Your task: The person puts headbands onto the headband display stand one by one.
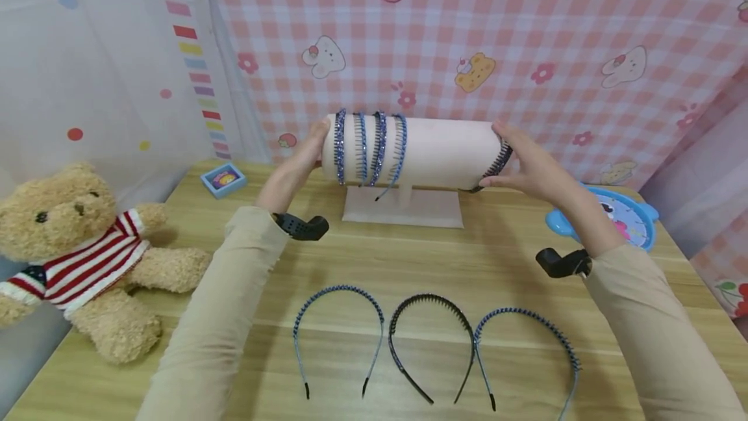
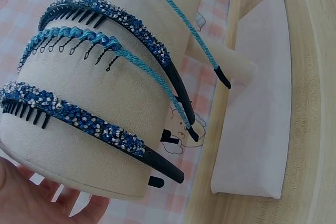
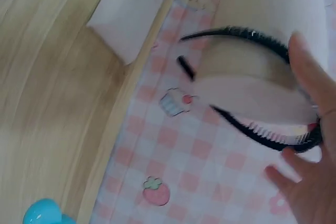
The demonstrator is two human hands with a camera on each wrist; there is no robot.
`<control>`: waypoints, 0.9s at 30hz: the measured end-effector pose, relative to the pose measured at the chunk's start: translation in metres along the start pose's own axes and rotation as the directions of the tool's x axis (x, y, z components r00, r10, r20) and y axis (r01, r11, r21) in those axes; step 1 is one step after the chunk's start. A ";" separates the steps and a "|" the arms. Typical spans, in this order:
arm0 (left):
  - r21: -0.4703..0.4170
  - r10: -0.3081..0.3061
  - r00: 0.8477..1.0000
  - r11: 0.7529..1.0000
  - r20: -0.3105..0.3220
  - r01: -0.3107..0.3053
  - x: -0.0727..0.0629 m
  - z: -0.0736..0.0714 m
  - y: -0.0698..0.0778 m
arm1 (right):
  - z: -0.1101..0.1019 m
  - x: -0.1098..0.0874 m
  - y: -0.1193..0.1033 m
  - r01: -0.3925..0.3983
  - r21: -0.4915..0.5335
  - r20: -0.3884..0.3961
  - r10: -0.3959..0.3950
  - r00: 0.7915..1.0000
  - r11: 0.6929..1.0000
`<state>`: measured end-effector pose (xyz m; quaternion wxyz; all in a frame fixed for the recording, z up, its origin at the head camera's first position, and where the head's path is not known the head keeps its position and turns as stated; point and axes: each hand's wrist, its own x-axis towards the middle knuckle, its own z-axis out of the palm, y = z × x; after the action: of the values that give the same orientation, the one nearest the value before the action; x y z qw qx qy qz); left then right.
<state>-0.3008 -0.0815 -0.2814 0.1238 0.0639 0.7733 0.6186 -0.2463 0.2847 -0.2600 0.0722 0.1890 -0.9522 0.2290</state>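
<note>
A cream cylinder headband stand (image 1: pixel 447 148) stands at the back of the wooden table. Around its left half sit several blue glittery and braided headbands (image 2: pixel 73 116). My left hand (image 1: pixel 304 154) grips the cylinder's left end, its fingers (image 2: pixel 89 211) curled by the rim. At the right end, my right hand (image 1: pixel 528 164) holds a black toothed headband (image 1: pixel 499 160), which tilts around that end. In the right wrist view, one dark arc crosses the cylinder and another passes its end face by the fingertips (image 3: pixel 275 174); I cannot tell whether both belong to one headband.
Three headbands lie in front: a blue one (image 1: pixel 339 288), a dark one (image 1: pixel 403 307) and another blue one (image 1: pixel 526 312). A teddy bear (image 1: pixel 76 213) sits at left, near a small blue box (image 1: pixel 224 180). A blue toy clock (image 1: pixel 643 213) lies behind my right forearm.
</note>
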 end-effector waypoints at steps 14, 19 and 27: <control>0.019 0.003 1.000 1.000 -0.005 -0.003 0.000 -0.001 0.000 | 0.004 0.008 0.005 0.069 0.073 0.000 -0.070 0.998 0.995; 0.007 0.017 1.000 1.000 0.004 -0.017 0.000 -0.002 0.000 | 0.002 0.012 0.007 0.098 0.084 0.018 -0.100 0.995 0.992; -0.013 0.037 0.999 0.999 0.020 -0.037 0.001 -0.003 -0.002 | -0.003 0.015 0.003 0.059 0.089 0.067 -0.065 0.996 0.994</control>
<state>-0.3025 -0.0848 -0.2828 0.1206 0.0835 0.7666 0.6251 -0.2610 0.2836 -0.2551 0.0379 0.2294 -0.9369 0.2611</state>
